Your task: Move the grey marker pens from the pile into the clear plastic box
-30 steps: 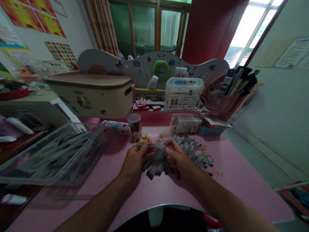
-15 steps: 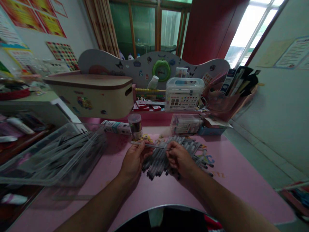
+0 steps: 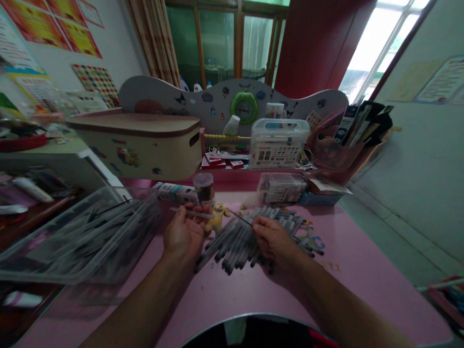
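My left hand (image 3: 183,234) is closed around a clear, slim pen barrel (image 3: 201,214), held nearly level between thumb and fingers. In my right hand (image 3: 272,240), thumb and forefinger pinch a thin dark pen refill (image 3: 239,216) that slants up to the left. Barrel and refill are apart from each other. Beneath and between the hands lies a heap of clear, dark-tipped pens (image 3: 239,244) on the pink desk (image 3: 224,299). The right hand hovers over the heap's right part and hides some of it.
A clear plastic bin (image 3: 76,278) full of barrel-like pieces stands at the left. Behind the hands are a round tub (image 3: 203,186), a long small box (image 3: 176,192) and a clear case (image 3: 281,187). A lidded cream box (image 3: 145,150) and a handled marker case (image 3: 279,145) stand farther back.
The hands have drawn apart, the left moving leftward with the clear barrel. The dark refill now shows separately in the right hand. Another pen lies at the heap's left edge.
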Tool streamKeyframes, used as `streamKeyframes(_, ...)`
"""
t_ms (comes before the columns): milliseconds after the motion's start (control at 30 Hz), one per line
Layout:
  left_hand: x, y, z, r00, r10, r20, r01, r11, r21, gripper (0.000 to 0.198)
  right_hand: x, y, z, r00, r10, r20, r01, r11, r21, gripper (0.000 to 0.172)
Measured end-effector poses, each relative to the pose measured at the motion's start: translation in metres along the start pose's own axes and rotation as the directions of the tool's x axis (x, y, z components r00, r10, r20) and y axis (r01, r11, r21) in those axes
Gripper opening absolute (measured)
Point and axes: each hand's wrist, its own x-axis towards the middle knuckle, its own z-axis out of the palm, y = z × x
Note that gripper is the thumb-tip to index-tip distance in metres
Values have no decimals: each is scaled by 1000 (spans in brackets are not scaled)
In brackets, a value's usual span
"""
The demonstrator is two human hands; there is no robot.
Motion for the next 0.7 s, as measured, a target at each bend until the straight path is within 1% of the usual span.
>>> streamKeyframes(33, 3, 4, 0, 999, 7, -41, -9, 999, -45, 31, 0, -1, 0, 1000, -11, -20, 11, 1000, 7, 34)
streamKeyframes(67, 3, 5, 1, 998, 1, -59, -5, 998, -66, 30, 1, 0, 0, 999, -23, -33, 24, 1000, 12, 34)
streamKeyframes(100, 1, 4, 2, 999, -24, -44, 22, 998, -59, 27, 1, 1, 1, 998, -38, -40, 38, 999, 16, 35)
streamKeyframes(167, -11, -6, 3, 991, -111, 73, 110, 994, 16, 10, 2, 7, 6, 997, -70, -25, 71, 997, 13, 37)
streamKeyframes(200, -20, -15, 3, 975, -166, 148, 157, 985, 74, 6, 3, 12, 9, 996, -90, -7, 90, 996, 10, 38)
streamKeyframes(267, -37, -33, 3, 921, -275, 277, 227, 955, 192, 25, 2, 21, 17, 985, -162, 56, 162, 987, 8, 35)
streamKeyframes(300, -44, -42, 3, 901, -311, 302, 244, 939, 242, 28, 2, 25, 20, 976, -204, 76, 202, 979, 25, 33)
streamKeyframes(333, -48, -48, 3, 894, -330, 304, 249, 928, 276, 28, 1, 28, 23, 972, -215, 92, 215, 977, 14, 30)
streamKeyframes(367, -49, -53, 3, 900, -325, 289, 241, 926, 292, 27, 0, 29, 24, 971, -212, 114, 214, 977, -4, 27)
streamKeyframes(400, -49, -55, 2, 917, -299, 265, 220, 931, 290, 28, -1, 29, 23, 968, -247, 51, 247, 969, 1, 24)
streamKeyframes(467, -43, -53, 2, 942, -252, 223, 195, 949, 247, 28, -2, 25, 20, 971, -228, 71, 236, 963, -130, 22)
streamKeyframes(500, -40, -49, 2, 941, -263, 213, 216, 952, 219, 27, -3, 22, 17, 970, -239, 40, 242, 951, -191, 21)
streamKeyframes(533, -38, -45, 3, 931, -300, 207, 261, 945, 195, 26, -3, 18, 15, 958, -286, -13, 275, 931, -240, 19)
streamKeyframes(567, -37, -42, 4, 913, -359, 195, 328, 928, 177, 26, -4, 15, 13, 932, -357, -56, 324, 895, -307, 17)
streamKeyframes(600, -38, -39, 5, 885, -431, 175, 406, 900, 161, 26, -5, 13, 12, 897, -433, -87, 373, 848, -376, 16)
streamKeyframes(633, -40, -37, 6, 852, -500, 157, 481, 865, 145, 27, -6, 11, 12, 852, -514, -96, 425, 788, -446, 15)
streamKeyframes(667, -43, -38, 7, 818, -557, 143, 543, 830, 129, 27, -7, 11, 13, 805, -588, -79, 471, 715, -517, 15)
streamKeyframes(700, -46, -39, 8, 784, -604, 144, 593, 797, 116, 26, -9, 12, 15, 756, -654, -38, 517, 631, -578, 15)
